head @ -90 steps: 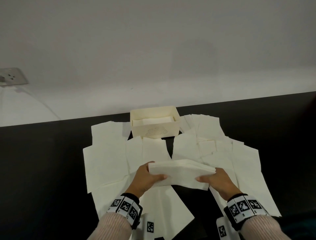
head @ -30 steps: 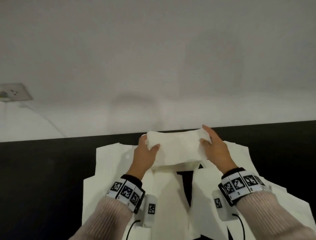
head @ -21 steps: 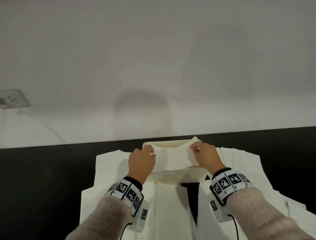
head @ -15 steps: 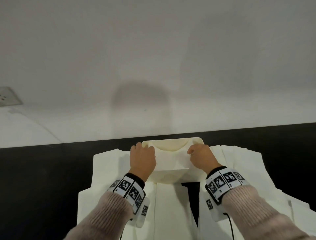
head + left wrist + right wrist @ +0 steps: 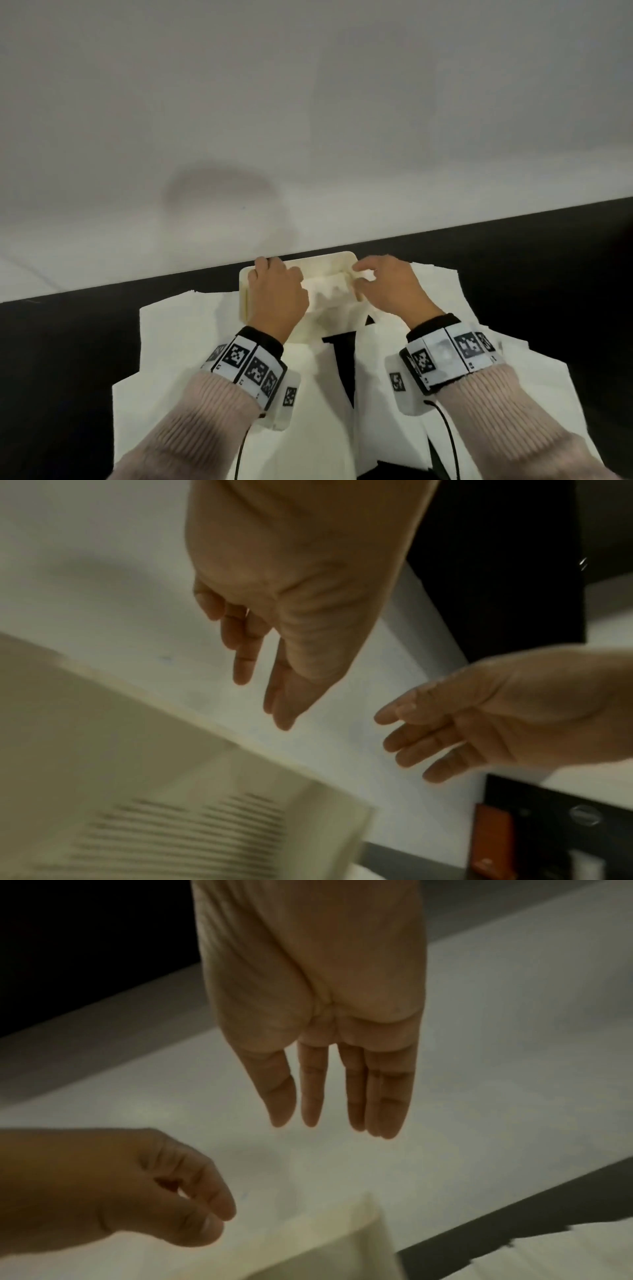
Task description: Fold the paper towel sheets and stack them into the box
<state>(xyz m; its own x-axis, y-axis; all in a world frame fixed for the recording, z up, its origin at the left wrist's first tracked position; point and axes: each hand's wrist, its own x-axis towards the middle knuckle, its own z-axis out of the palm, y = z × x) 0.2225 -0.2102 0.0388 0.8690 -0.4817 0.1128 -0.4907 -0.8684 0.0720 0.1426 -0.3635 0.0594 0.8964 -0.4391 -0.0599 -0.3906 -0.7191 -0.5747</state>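
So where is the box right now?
In the head view the box sits at the far edge of the black table, by the white wall, between the left hand and right hand.

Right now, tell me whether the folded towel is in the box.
In. The folded towel lies inside the box, between its walls.

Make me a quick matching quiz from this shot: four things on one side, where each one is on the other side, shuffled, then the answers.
Things:
1. box
2. folded paper towel
3. left hand
4. loose sheets

Places:
A. spread flat on the black table
B. inside the box
C. at the far table edge, by the wall
D. over the box's left side

Pairs: 1-C, 2-B, 3-D, 4-A
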